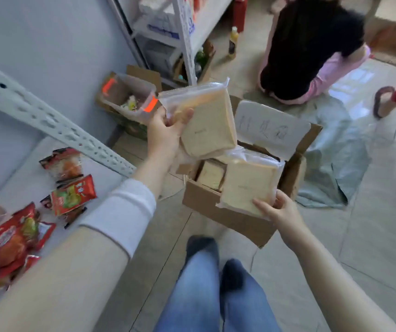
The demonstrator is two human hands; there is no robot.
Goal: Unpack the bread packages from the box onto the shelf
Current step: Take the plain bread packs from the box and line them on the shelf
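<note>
The upper clear-plastic package of pale square sliced bread [207,127] is gripped at its left edge by the left hand [165,135], thumb on its face and fingers curled behind. The lower package of the same soft bread [247,185] is pinched at its bottom corner by the right hand [280,212], just above the open brown corrugated cardboard box [228,219]. Beyond the right fingertips, at least one more wrapped loaf [211,174] sits inside. The flat white shelf [31,178], left of the left fingers, shows only glossy red snack packets [72,195]. No bread appears shelved, so unpacking looks far from finished.

Bright daylight, floor glare, blurred edges
</note>
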